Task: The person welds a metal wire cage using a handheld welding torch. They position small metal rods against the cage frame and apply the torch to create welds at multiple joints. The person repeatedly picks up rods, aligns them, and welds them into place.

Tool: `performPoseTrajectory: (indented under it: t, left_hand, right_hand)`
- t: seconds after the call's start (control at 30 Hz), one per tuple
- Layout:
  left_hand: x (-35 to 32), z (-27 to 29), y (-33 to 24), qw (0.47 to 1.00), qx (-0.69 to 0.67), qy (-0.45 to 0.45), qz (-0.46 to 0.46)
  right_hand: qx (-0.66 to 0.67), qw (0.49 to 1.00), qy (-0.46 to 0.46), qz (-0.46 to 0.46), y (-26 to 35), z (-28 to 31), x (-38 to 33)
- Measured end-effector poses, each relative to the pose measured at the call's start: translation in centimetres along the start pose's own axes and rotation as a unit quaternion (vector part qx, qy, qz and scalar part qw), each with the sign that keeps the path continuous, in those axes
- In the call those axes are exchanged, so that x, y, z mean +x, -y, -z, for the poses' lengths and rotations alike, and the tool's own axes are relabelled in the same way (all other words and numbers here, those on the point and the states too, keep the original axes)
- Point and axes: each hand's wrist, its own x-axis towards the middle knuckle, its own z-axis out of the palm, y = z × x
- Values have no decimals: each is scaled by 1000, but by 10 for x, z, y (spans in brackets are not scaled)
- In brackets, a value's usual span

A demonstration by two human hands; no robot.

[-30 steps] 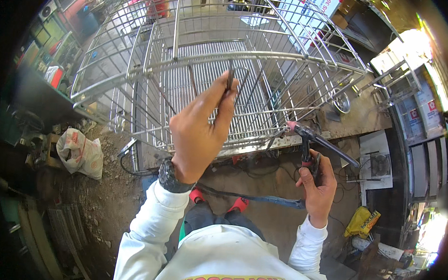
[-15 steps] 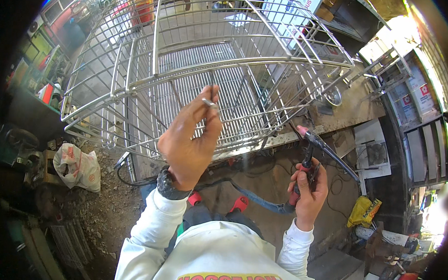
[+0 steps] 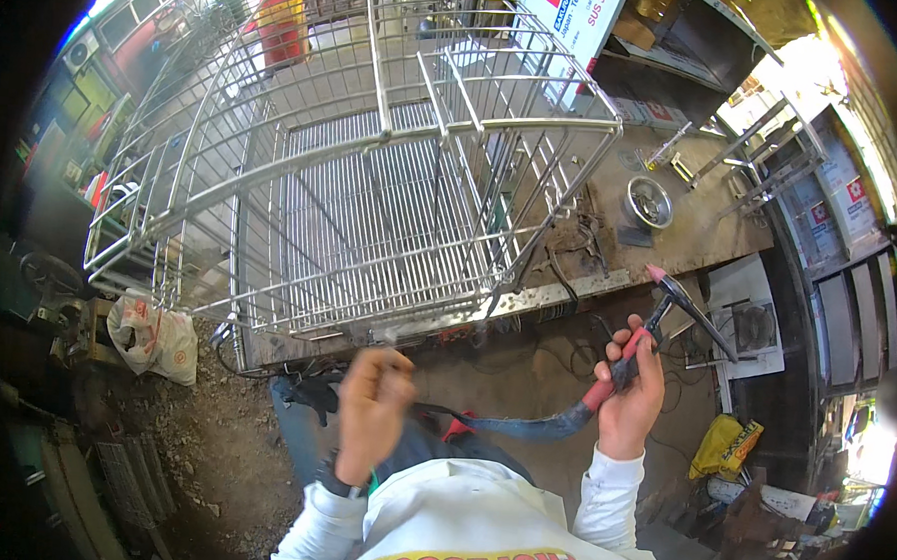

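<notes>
My right hand [image 3: 630,403] is wrapped round the handle of a TIG welding torch [image 3: 657,311]. The torch has a pink nozzle, a black head and a long black back cap; its nozzle points up and away from me, apart from the cage. A blue-grey sleeved hose [image 3: 532,424] runs left from the handle. My left hand [image 3: 373,407] is closed in a pinch in front of my body, below the cage's near edge. A small pale metal piece, smeared by motion, shows at its fingertips. The steel wire cage [image 3: 385,137] with a slatted base stands on the workbench ahead.
On the bench [image 3: 711,231] to the right are a round metal bowl [image 3: 648,203] of small parts and a clamp-like tool [image 3: 575,251]. A white plastic bag [image 3: 154,335] lies on the ground at left, a yellow bag [image 3: 725,447] at right. Metal racks stand far right.
My left hand has drawn back from the cage toward my body. The torch in my right hand has moved slightly right. The cage sits farther left in view.
</notes>
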Motion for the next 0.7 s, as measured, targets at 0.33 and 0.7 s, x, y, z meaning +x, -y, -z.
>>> performPoseTrajectory:
  t: [0.33, 0.7]
  left_hand:
    - [-8, -111, 7, 963, -53, 263, -24]
    - [-86, -116, 67, 980, 13, -147, 135]
  right_hand:
    - [-126, 950, 281, -52, 43, -58, -21]
    - [-341, 807, 475, 86, -104, -56, 309]
